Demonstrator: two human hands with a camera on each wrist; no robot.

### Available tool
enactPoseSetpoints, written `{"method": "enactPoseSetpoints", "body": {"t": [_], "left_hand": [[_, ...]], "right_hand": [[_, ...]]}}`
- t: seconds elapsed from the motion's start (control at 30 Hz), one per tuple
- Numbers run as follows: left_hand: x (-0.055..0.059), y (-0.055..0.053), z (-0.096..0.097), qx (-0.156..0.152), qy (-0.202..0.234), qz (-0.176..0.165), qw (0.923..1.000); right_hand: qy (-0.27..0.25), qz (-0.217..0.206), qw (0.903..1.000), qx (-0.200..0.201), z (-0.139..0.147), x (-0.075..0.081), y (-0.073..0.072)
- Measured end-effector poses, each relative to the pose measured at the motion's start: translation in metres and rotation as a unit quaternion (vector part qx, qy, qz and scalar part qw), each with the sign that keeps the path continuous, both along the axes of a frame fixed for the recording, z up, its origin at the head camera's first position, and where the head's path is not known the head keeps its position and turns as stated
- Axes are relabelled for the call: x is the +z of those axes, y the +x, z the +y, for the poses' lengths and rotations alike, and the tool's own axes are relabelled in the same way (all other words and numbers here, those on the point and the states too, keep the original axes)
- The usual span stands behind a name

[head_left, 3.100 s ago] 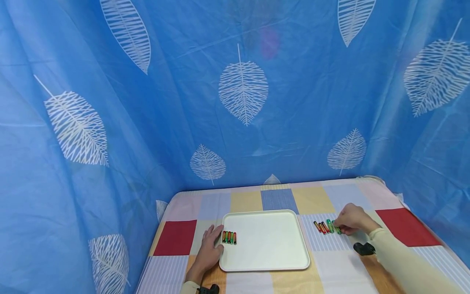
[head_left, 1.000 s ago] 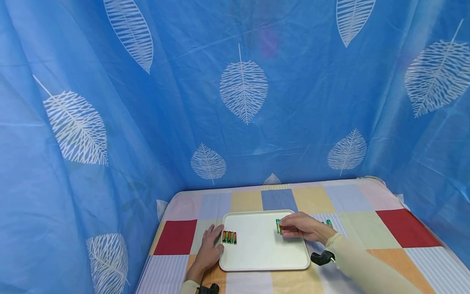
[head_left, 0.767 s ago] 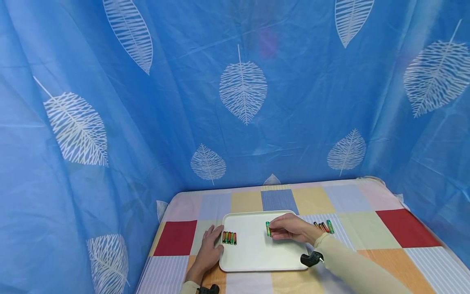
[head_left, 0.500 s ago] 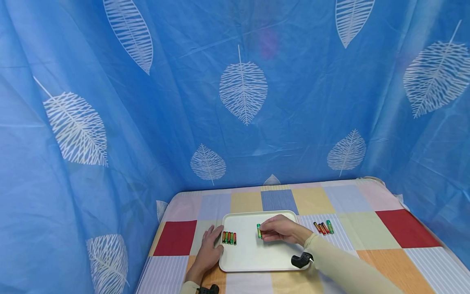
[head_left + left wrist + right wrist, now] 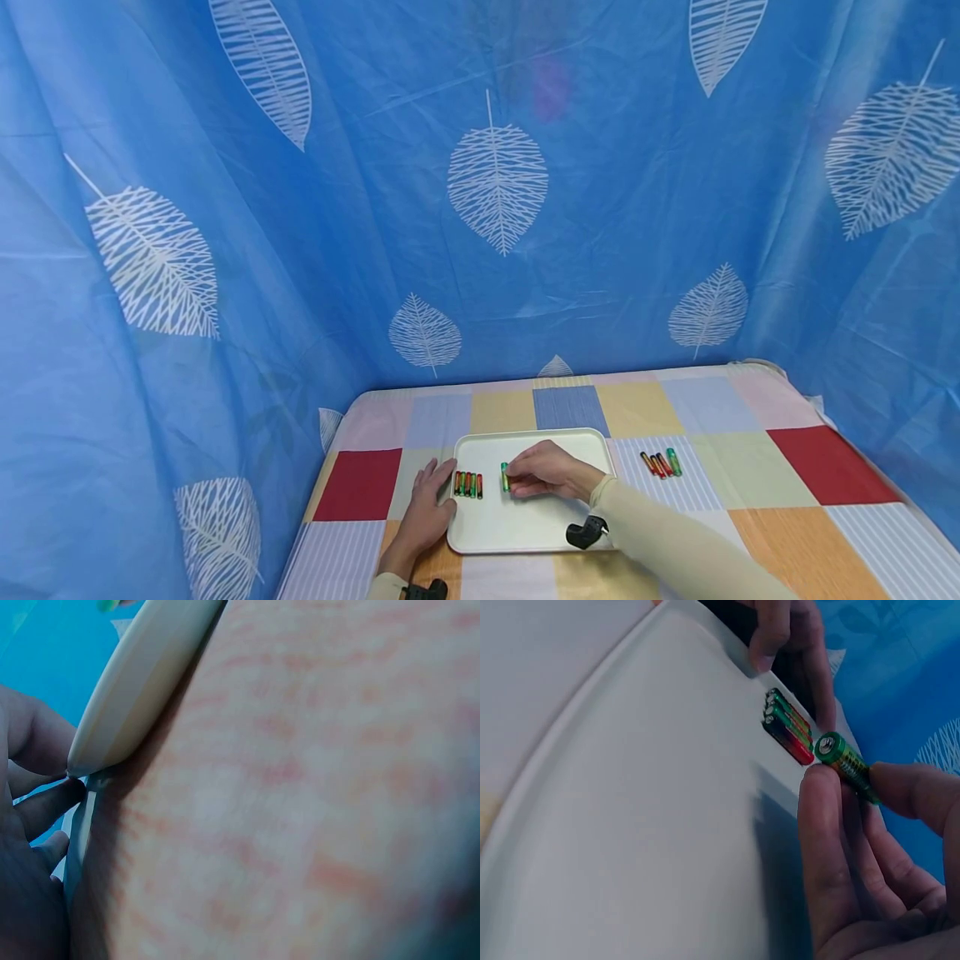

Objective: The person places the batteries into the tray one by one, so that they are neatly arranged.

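My right hand (image 5: 546, 469) pinches a green battery (image 5: 505, 477) between thumb and fingers, over the left half of the white tray (image 5: 525, 529). In the right wrist view the held battery (image 5: 847, 766) has its metal tip toward the camera, and its shadow falls on the tray. A row of several red and green batteries (image 5: 468, 485) lies side by side along the tray's left rim. My left hand (image 5: 431, 512) rests at that rim with its fingers extended, touching the tray's edge. In the left wrist view, fingers (image 5: 49, 810) show beside the tray's outer wall (image 5: 142, 682).
To the right of the tray, several more batteries (image 5: 660, 464) lie on the patchwork tablecloth (image 5: 772, 533), red and black ones plus a green one. A blue curtain (image 5: 600, 208) with white leaf prints hangs behind and left of the table.
My right hand has picked the green battery from the group on the cloth and carried it left over the tray, close to the row. My left hand stays at the rim.
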State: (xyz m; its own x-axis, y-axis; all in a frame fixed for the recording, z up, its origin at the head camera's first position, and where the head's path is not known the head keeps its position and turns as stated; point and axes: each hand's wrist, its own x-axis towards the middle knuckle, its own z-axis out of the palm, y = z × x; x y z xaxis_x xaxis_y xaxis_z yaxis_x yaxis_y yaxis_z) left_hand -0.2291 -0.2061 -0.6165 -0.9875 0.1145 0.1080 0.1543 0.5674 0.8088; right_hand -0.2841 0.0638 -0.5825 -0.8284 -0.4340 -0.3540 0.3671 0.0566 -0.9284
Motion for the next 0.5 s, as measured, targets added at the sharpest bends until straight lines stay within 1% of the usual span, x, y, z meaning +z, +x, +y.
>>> {"method": "enactPoseSetpoints", "body": {"t": [0.17, 0.3, 0.5], "left_hand": [[0.0, 0.001, 0.001, 0.003, 0.0, -0.002, 1.0], [0.0, 0.001, 0.002, 0.006, -0.003, -0.005, 1.0], [0.001, 0.002, 0.002, 0.006, -0.007, -0.005, 0.9999]], "right_hand": [[0.031, 0.02, 0.9993, -0.003, -0.014, 0.002, 0.004], [0.068, 0.04, 0.9969, -0.008, -0.024, 0.003, 0.008], [0.135, 0.076, 0.9871, -0.04, -0.037, 0.01, 0.011]]}}
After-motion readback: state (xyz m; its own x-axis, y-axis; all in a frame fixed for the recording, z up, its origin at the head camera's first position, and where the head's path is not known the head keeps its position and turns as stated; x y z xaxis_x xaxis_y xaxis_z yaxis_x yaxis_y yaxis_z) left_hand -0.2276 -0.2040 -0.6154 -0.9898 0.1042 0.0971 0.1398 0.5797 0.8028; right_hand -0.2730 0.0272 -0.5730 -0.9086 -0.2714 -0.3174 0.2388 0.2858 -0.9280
